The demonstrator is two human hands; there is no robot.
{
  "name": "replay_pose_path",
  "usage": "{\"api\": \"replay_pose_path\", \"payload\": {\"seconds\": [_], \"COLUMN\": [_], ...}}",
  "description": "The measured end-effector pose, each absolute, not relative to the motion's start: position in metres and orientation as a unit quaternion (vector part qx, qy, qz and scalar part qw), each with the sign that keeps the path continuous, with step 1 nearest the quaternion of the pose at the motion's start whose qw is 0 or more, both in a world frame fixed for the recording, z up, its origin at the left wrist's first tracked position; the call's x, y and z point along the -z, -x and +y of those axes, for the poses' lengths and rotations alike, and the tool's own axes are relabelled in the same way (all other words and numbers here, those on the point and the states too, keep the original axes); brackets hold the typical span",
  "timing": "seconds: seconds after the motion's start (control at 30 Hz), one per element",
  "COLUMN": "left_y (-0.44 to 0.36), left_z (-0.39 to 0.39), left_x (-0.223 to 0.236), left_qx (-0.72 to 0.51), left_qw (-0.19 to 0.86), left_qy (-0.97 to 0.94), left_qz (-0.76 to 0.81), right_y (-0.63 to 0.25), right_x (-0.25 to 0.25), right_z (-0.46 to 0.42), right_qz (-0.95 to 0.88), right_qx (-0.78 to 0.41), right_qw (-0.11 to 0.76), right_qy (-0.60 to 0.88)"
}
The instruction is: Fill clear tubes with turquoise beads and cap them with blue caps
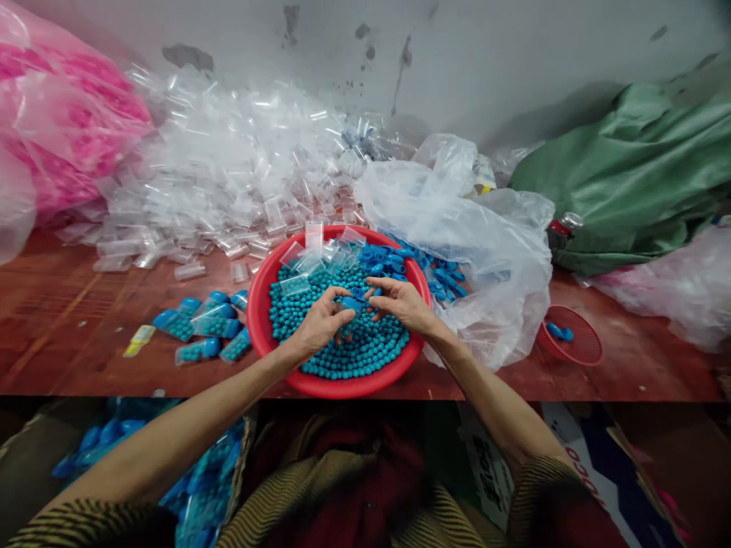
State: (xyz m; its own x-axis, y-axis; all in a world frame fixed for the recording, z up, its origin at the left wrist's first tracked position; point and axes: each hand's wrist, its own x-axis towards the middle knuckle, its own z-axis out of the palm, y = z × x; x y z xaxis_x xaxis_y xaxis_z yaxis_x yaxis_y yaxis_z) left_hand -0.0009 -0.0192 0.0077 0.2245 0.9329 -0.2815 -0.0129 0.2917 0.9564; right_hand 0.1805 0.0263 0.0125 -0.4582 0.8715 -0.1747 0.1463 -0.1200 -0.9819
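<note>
Over the red basin [260, 297], my left hand [320, 323] pinches a blue plastic cap [352, 305] between thumb and forefinger. Whether a clear tube is joined to it cannot be made out. My right hand [404, 306] is close beside it, fingers curled, with a small blue plastic piece [377, 291] at its fingertips. Below both hands, turquoise beads [343, 361] fill much of the basin. Clear plastic tubes [295, 284] lie on the beads at the back left. Blue caps [388, 257] are heaped at the back right of the basin.
Filled tubes with blue caps [214, 326] lie left of the basin. Behind is a large pile of clear tubes [217, 167]. To the right are a clear plastic bag [485, 251], more blue caps [445, 280], a small red basket [588, 342] and a green sack [622, 175].
</note>
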Motion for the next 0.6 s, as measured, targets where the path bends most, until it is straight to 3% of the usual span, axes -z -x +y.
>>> {"api": "replay_pose_path", "payload": {"seconds": [0.13, 0.37, 0.6], "left_y": [-0.004, -0.008, -0.009], "left_z": [-0.022, -0.025, -0.028], "left_x": [-0.004, -0.004, -0.004], "left_qx": [-0.398, -0.449, -0.424], "left_qw": [0.583, 0.522, 0.548], "left_qy": [-0.506, -0.514, -0.504], "left_qz": [0.495, 0.511, 0.515], "right_y": [-0.168, -0.151, -0.137], "right_x": [-0.014, -0.017, -0.013], "right_z": [0.014, -0.01, -0.029], "right_qz": [-0.662, -0.845, -0.862], "right_qx": [-0.51, -0.311, -0.111], "right_qw": [0.302, 0.151, 0.088], "right_qy": [0.459, 0.408, 0.486]}}
